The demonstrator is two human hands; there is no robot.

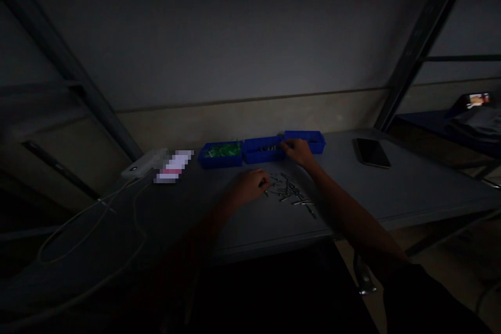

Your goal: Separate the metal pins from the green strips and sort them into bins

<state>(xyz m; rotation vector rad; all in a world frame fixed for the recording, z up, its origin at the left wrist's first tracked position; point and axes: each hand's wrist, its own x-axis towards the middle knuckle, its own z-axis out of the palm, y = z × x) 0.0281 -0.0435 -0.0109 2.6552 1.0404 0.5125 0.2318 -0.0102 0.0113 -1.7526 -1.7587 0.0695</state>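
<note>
My left hand (pixel 252 186) rests low over the table with its fingers curled closed, just left of a loose pile of thin metal pieces (pixel 289 190). What lies inside that grip is too dark to make out. Over the right end of the middle blue bin (pixel 264 157), my right hand (pixel 298 151) has its fingertips pinched together. Anything between them is too small to name. Small metal parts (pixel 268 148) lie in that bin. Beside it on the left, another blue bin (pixel 221 163) holds green items in clear plastic. A third blue bin (pixel 317 148) stands behind my right hand, its contents mostly hidden.
A dark phone (pixel 371 153) lies on the grey table (pixel 422 182) at the right. To the left are a white device (pixel 141 164) with cables and a lit, blurred-out screen (pixel 174 167). A wall and metal posts stand behind. The room is dim.
</note>
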